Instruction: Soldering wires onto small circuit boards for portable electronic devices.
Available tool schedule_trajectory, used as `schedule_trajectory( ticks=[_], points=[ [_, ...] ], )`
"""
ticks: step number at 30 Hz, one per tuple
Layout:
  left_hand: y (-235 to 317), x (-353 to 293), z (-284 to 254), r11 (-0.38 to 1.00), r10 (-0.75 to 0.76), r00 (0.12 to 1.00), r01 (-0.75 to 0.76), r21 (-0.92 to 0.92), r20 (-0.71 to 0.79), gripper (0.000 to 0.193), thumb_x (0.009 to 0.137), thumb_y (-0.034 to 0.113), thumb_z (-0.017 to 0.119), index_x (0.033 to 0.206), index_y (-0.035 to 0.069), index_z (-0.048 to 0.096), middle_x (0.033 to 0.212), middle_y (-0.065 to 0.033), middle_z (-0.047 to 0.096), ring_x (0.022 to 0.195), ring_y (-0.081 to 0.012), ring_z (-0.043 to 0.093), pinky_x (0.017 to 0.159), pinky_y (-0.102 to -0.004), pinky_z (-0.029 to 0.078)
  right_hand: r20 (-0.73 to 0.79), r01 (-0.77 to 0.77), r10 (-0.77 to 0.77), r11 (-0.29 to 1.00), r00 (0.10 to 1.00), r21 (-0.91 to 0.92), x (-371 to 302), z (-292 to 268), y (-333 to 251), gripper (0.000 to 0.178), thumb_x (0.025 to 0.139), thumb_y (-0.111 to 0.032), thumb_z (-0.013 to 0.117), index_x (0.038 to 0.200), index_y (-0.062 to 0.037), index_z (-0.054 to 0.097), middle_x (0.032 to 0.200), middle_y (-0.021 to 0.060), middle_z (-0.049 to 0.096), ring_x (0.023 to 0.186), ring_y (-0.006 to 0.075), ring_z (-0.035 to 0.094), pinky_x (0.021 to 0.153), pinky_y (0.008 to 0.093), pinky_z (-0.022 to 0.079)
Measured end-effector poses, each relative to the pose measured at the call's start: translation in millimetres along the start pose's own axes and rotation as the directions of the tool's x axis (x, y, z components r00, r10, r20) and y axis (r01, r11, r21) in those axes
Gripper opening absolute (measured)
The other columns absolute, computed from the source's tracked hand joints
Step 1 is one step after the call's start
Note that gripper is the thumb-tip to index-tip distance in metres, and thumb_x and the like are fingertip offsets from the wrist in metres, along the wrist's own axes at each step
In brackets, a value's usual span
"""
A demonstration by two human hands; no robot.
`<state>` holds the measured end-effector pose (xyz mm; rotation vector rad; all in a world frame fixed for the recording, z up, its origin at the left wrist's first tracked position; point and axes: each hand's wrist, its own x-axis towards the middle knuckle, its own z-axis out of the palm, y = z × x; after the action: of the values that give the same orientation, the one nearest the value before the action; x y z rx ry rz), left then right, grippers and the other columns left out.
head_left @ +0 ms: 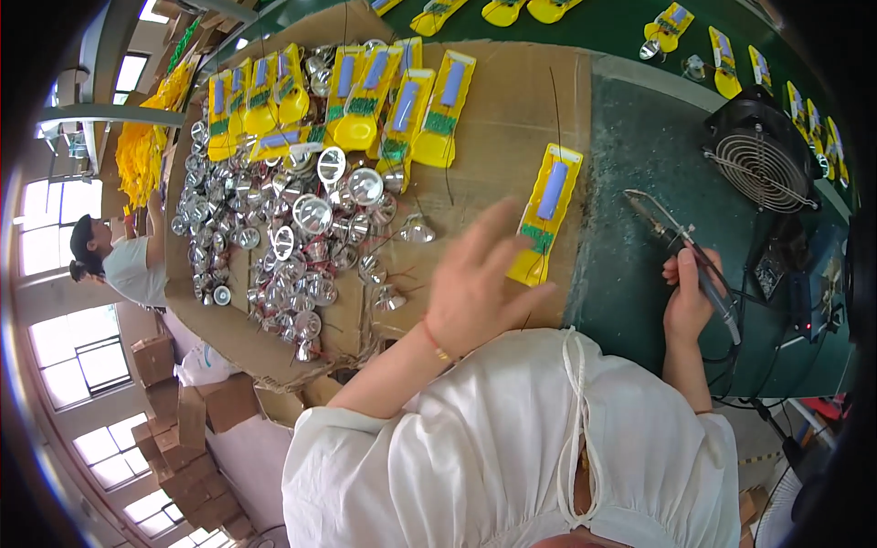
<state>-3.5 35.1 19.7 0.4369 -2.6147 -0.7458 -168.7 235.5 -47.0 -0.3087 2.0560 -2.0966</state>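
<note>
My left hand (477, 285) is over the cardboard, a little blurred, its fingers apart and nothing seen in them. Its fingertips are beside a yellow plastic housing (532, 267) and may touch it; I cannot tell. That housing bears a blue-purple cylindrical battery (553, 190), a green circuit board (538, 239) and thin dark wires. To the right, my right hand (692, 297) is closed around a soldering iron (711, 290), whose tip points up and left over the green bench. Left of my left hand lies a heap of silvery reflector cups (311, 215) with thin wires.
More yellow housings (445, 108) with batteries lie on the cardboard sheet (512, 100). A black fan (763, 155) with a wire guard stands at the right, near cables. Several housings line the far green surface (621, 23). Another person (128, 256) works at far left.
</note>
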Motion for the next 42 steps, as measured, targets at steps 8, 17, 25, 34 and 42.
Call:
schedule_trajectory(
  ticks=[8,17,25,34,42],
  points=[
    [-46,-47,-58,0.914,-0.139,0.990,0.120,0.388,0.020,0.014,0.066,0.014,0.069,0.078,0.010,0.062,0.080,-0.0027,0.054,0.075,-0.0229,0.051,0.067,-0.0359,0.041,0.039,0.015,-0.014,1.000,0.999,-0.018,-7,5,-4,0.018,0.083,-0.015,0.060,0.091,0.0012,0.056,0.068,0.0059,0.058,0.058,0.0100,0.054,0.052,0.0197,0.040],
    [-44,-47,-30,0.925,-0.131,0.991,0.133,0.356,-0.030,0.007,0.075,0.011,0.064,0.078,0.007,0.060,0.074,-0.0050,0.062,0.070,-0.0201,0.059,0.071,-0.0337,0.043,0.090,0.032,-0.031,0.999,0.995,-0.002,-23,10,-19,0.017,0.083,-0.011,0.060,0.090,0.0028,0.055,0.067,0.0080,0.059,0.058,0.0112,0.056,0.054,0.0205,0.044],
    [-30,-21,9,0.853,-0.394,0.910,0.414,-0.317,0.128,0.008,0.077,0.007,0.065,0.078,-0.001,0.063,0.074,-0.0079,0.060,0.059,-0.0162,0.058,0.056,-0.0255,0.046,0.429,0.271,-0.197,0.955,0.882,-0.119,-51,24,-30,0.015,0.076,-0.007,0.067,0.085,0.0007,0.058,0.070,0.0079,0.062,0.058,0.0103,0.058,0.053,0.0230,0.045],
    [-29,-16,14,0.851,-0.347,0.923,0.385,-0.357,0.168,0.011,0.079,0.009,0.066,0.079,-0.002,0.062,0.081,-0.0051,0.054,0.066,-0.0099,0.053,0.059,-0.0227,0.044,0.441,0.227,-0.127,0.957,0.889,-0.182,-52,34,-30,0.016,0.079,-0.008,0.064,0.084,0.0025,0.053,0.065,0.0082,0.060,0.055,0.0116,0.057,0.051,0.0234,0.045],
    [-33,-17,15,0.829,-0.357,0.914,0.404,-0.385,0.192,0.011,0.079,0.008,0.066,0.079,-0.002,0.062,0.081,-0.0043,0.055,0.066,-0.0088,0.051,0.059,-0.0223,0.043,0.417,0.169,-0.080,0.969,0.905,-0.181,-56,37,-36,0.016,0.080,-0.009,0.062,0.085,0.0028,0.053,0.066,0.0093,0.060,0.057,0.0120,0.058,0.053,0.0241,0.047]
  ],
)
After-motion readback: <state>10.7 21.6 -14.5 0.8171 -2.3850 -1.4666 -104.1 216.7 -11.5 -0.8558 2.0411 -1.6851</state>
